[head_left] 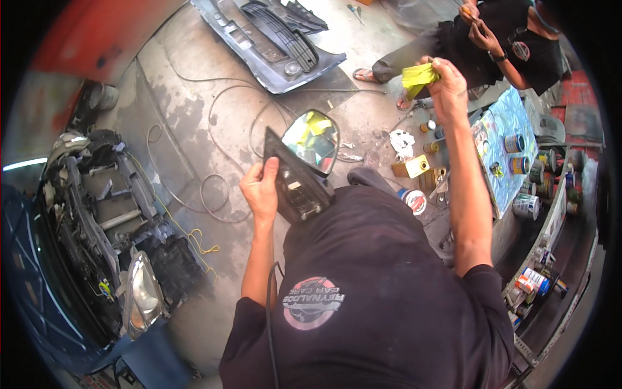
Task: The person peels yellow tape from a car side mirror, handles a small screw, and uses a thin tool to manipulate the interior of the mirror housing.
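My left hand (260, 194) grips a black car side mirror (299, 188) by its triangular base, thumb on top. The mirror is tilted close against my lap. Its glass (312, 139) faces up, with yellow-green patches on it that could be tape or a reflection; I cannot tell which. Raised well to the right, my right hand (450, 91) pinches a crumpled, bright yellow-green strip that looks like masking tape (418, 76). That hand is clear of the mirror.
A removed bumper (278, 74) lies ahead on the floor, with hoses around it. A car front with a headlight (144, 295) stands left. At right are paint cans (515, 144) on a covered table, a yellow tin (411, 166) and shelving. A co-worker's hands (483, 32) show far right.
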A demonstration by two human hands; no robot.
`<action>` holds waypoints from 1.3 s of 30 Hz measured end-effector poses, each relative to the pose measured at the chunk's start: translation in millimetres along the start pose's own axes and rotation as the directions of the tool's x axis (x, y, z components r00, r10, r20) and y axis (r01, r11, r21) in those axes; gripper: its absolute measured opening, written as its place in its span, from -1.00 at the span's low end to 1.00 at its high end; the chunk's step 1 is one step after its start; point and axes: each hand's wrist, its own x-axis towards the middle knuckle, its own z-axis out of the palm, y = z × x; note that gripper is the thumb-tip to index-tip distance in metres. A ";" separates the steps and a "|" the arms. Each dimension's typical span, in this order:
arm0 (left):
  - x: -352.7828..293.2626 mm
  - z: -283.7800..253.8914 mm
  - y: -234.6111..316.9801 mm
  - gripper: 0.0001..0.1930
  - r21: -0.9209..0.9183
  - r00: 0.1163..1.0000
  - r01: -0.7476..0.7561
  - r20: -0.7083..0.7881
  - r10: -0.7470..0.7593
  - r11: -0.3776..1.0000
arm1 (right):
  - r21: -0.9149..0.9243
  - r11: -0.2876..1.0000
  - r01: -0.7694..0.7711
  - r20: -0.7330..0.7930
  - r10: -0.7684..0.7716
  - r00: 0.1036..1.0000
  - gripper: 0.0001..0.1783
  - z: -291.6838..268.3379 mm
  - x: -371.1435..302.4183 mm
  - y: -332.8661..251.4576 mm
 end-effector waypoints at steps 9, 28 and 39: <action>14.0 14.0 6.6 -0.44 -0.079 0.998 -0.033 0.046 0.037 0.996 | -0.658 0.695 0.290 0.450 0.054 0.891 -0.81 83.3 -81.1 50.0; 3.5 14.9 19.2 -0.42 -0.055 1.000 -0.016 0.025 0.017 0.998 | -0.748 0.627 0.219 0.300 0.024 0.954 -0.86 75.6 -42.4 73.3; 12.3 11.8 11.6 -0.41 -0.104 1.000 -0.007 0.011 0.008 0.995 | -0.673 0.536 0.509 0.583 -0.040 0.812 -0.68 107.1 -82.3 75.5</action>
